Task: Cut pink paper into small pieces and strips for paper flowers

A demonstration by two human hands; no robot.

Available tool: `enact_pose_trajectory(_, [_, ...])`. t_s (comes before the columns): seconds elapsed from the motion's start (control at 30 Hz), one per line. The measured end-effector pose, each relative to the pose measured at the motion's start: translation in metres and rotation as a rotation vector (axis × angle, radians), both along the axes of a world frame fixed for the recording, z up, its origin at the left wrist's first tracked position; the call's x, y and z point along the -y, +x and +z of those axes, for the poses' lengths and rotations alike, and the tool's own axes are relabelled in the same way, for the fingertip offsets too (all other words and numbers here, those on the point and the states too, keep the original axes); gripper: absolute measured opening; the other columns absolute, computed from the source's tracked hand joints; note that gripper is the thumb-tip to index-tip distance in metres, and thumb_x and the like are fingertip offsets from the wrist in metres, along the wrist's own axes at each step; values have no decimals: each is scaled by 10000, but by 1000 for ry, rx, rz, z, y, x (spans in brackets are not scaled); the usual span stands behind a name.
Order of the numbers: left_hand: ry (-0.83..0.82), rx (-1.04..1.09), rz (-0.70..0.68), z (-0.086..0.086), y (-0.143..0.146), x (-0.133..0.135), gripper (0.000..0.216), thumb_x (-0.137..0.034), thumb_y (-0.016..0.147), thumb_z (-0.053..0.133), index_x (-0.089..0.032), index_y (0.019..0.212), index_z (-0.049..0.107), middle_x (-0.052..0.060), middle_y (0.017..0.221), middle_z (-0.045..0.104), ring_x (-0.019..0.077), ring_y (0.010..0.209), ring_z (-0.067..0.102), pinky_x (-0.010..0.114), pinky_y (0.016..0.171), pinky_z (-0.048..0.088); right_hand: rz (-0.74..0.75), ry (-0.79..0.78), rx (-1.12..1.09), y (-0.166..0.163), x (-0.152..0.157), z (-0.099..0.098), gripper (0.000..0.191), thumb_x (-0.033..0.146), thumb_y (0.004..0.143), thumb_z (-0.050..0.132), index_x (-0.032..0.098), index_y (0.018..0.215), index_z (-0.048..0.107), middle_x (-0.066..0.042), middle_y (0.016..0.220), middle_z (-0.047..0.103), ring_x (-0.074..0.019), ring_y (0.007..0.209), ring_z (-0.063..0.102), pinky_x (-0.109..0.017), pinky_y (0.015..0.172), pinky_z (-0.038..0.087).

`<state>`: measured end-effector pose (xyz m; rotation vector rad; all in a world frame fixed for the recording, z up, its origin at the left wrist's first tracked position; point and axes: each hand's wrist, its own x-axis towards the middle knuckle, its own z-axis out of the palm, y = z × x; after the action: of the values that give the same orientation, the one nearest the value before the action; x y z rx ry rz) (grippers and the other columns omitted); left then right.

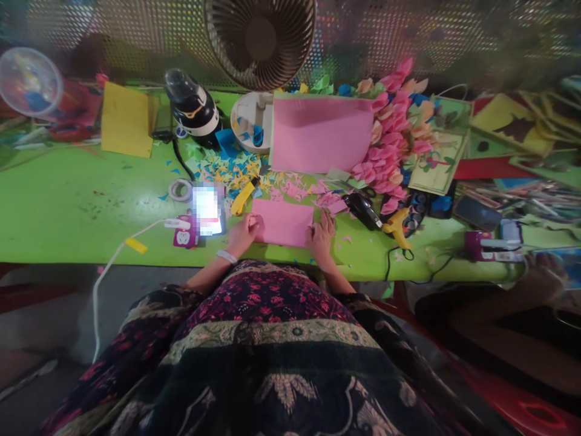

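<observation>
**Small pink sheet: flat on the table, both hands on it**

Head view: at lower centre of the frame, the small pink sheet (282,222) is lying flat on the green table (68,200). The left hand (242,234) is curling its grip closed on the sheet's left edge. The right hand (321,237) is pressing the right edge with an open, flat grip, clasping nothing. No cut is showing in the sheet. Above it, paper scraps (236,169) and paper flowers (394,133) are lying finished, so this piece appears barely begun.

Dim, soft-focus view with bowed, blurred edges; the phone screen (207,209) glares white.
</observation>
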<state>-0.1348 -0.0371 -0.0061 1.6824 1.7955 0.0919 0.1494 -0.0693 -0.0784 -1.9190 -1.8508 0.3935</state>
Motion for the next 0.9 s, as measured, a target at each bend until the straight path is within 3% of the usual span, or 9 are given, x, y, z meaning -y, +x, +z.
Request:
enact_pose_trajectory(0.13, [21, -39, -15, 1, 2, 2, 350, -297, 1040, 553, -170, 1360, 617, 94, 947, 757, 269, 882, 741, 350, 762, 551, -8, -10, -24, 0, -1, 2, 188, 223, 901, 485, 188, 909, 670, -193, 1631, 452, -301, 1576, 289, -671, 1264, 233])
enact_pose_trajectory(0.27, [147, -205, -141, 6, 3, 2, 375, -303, 1045, 528, -155, 1371, 637, 180, 1243, 730, 343, 1129, 711, 472, 958, 560, 5, -24, -30, 0, -2, 6, 168, 209, 882, 499, 184, 911, 662, -195, 1652, 423, -311, 1578, 279, -669, 1263, 234])
enact_pose_trajectory(0.37, [302, -173, -378, 0, 3, -3, 450, -173, 1033, 456, -189, 1458, 602, 161, 1509, 606, 314, 1426, 551, 502, 1188, 437, 18, -21, -34, -1, -3, 6, 177, 214, 885, 485, 180, 909, 657, -200, 1653, 419, -305, 1586, 265, -659, 1269, 230])
enact_pose_trajectory(0.43, [311, -66, -603, -11, 3, -5, 583, -42, 979, 401, -221, 1510, 563, 103, 1621, 514, 235, 1524, 453, 452, 1267, 360, 22, -12, -31, 0, -3, 6, 167, 218, 896, 479, 185, 893, 642, -204, 1646, 429, -299, 1585, 273, -654, 1269, 237])
enact_pose_trajectory(0.5, [280, -6, -737, -22, 4, -6, 648, 3, 942, 388, -211, 1535, 539, 92, 1678, 440, 204, 1567, 389, 429, 1296, 320, 26, -12, -21, 1, -3, 6, 145, 218, 902, 484, 192, 884, 626, -201, 1645, 433, -295, 1580, 286, -650, 1265, 252])
enact_pose_trajectory(0.63, [299, 7, -750, -38, 8, -2, 520, -168, 1041, 431, -175, 1551, 529, 157, 1707, 365, 266, 1604, 313, 491, 1318, 259, -9, -36, 14, -1, 4, 14, 157, 233, 903, 510, 168, 980, 630, -238, 1659, 392, -330, 1574, 295, -664, 1243, 288])
enact_pose_trajectory(0.73, [332, 23, -739, -40, 11, 3, 520, -357, 1061, 521, -218, 1562, 529, 177, 1710, 347, 321, 1609, 292, 557, 1312, 237, -54, -53, 55, -16, 12, 26, 417, 240, 908, 509, 71, 1279, 595, -294, 1681, 309, -371, 1603, 217, -687, 1246, 266])
enact_pose_trajectory(0.8, [345, 24, -729, -39, 12, 6, 549, -405, 1045, 570, -247, 1569, 525, 175, 1712, 342, 340, 1615, 270, 586, 1306, 226, 12, -61, 72, -35, 13, 33, 579, 225, 928, 477, 59, 1483, 487, -265, 1704, 290, -352, 1625, 171, -669, 1275, 218])
enact_pose_trajectory(0.9, [338, 11, -719, -37, 14, 7, 588, -457, 1020, 615, -255, 1566, 532, 181, 1708, 345, 357, 1618, 255, 606, 1302, 215, 191, -81, 79, -62, 8, 39, 626, 215, 975, 428, 114, 1593, 419, -202, 1710, 334, -307, 1630, 199, -603, 1315, 162])
